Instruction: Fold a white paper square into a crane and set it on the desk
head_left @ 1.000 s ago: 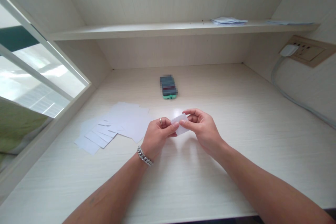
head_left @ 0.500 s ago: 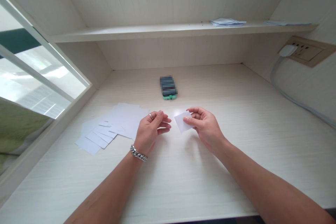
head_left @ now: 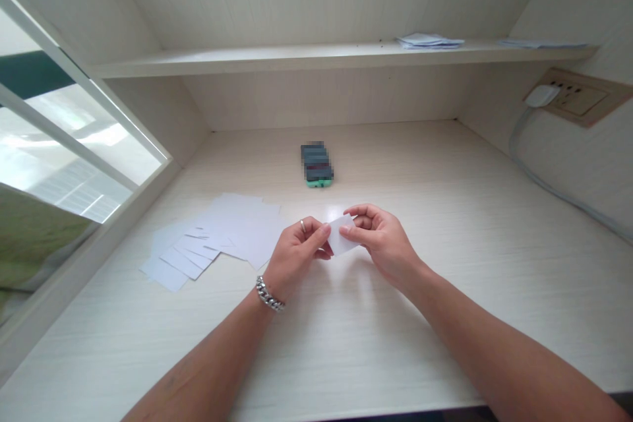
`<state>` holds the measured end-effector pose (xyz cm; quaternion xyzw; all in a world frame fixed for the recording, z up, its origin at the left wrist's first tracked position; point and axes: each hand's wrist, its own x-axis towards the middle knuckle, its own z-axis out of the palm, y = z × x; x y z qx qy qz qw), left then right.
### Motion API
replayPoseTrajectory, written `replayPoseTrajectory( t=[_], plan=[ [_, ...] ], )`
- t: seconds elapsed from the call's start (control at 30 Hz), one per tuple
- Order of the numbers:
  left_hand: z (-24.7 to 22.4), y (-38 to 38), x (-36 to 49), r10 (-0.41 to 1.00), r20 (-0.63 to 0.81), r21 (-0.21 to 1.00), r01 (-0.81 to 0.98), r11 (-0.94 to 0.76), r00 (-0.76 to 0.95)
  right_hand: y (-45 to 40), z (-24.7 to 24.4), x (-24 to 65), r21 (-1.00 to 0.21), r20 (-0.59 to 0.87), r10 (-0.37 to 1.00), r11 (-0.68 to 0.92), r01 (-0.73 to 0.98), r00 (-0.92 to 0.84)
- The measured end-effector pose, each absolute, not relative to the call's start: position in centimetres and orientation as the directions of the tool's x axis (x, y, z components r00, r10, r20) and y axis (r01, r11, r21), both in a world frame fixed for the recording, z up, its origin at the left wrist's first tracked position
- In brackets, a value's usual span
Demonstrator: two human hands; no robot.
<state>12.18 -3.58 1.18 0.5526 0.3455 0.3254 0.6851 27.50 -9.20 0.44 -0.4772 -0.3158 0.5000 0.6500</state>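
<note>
A small white piece of paper is held above the desk between my two hands. My left hand, with a ring and a chain bracelet, pinches its left edge between thumb and fingers. On its right side, the thumb of my right hand presses on the face while the fingers stay behind it, partly hidden. To the left, several white paper sheets lie spread and overlapping on the desk, close to my left hand.
A dark, blurred-out device with a green lower edge lies beyond my hands. Folded papers rest on the shelf. At right, a white plug sits in the wall socket, its grey cable running down. A window is at left.
My left hand has moved right and closed on the left edge of the paper. My right hand keeps its hold, with the paper slightly turned.
</note>
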Motion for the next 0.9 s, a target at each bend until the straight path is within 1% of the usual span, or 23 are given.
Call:
replayPoseTrajectory(
  t=[0.17, 0.3, 0.5, 0.6, 0.7, 0.8, 0.9],
  plan=[
    [1.16, -3.66, 12.29, 0.839, -0.13, 0.977, -0.076, 0.199, 0.528, -9.22, 0.69, 27.42, -0.934, -0.076, 0.951, 0.038, -0.356, 0.3],
    [1.19, -3.62, 12.29, 0.854, -0.116, 0.984, -0.057, 0.167, 0.507, -9.22, 0.65, 27.48, -0.936, -0.079, 0.955, 0.027, -0.351, 0.285],
    [1.62, -3.63, 12.18, 0.853, -0.084, 0.995, 0.083, 0.048, 0.516, -9.52, 0.49, 27.43, -0.974, -0.062, 0.961, 0.002, -0.228, 0.27],
    [1.68, -3.61, 12.14, 0.862, -0.078, 0.996, 0.083, 0.042, 0.5, -9.54, 0.46, 27.19, -0.974, -0.052, 0.965, 0.007, -0.224, 0.256],
    [1.67, -3.61, 12.16, 0.867, -0.069, 0.996, 0.087, 0.03, 0.494, -9.4, 0.4, 27.16, -0.972, -0.029, 0.955, 0.042, -0.233, 0.294],
    [1.74, -3.68, 12.18, 0.853, -0.076, 0.991, 0.132, 0.009, 0.517, -9.35, 0.38, 27.39, -0.975, 0.004, 0.947, 0.076, -0.211, 0.322],
    [1.79, -3.75, 12.12, 0.819, -0.082, 0.98, 0.194, -0.037, 0.568, -9.5, 0.51, 27.54, -0.986, 0.033, 0.956, 0.08, -0.15, 0.29]
  ],
)
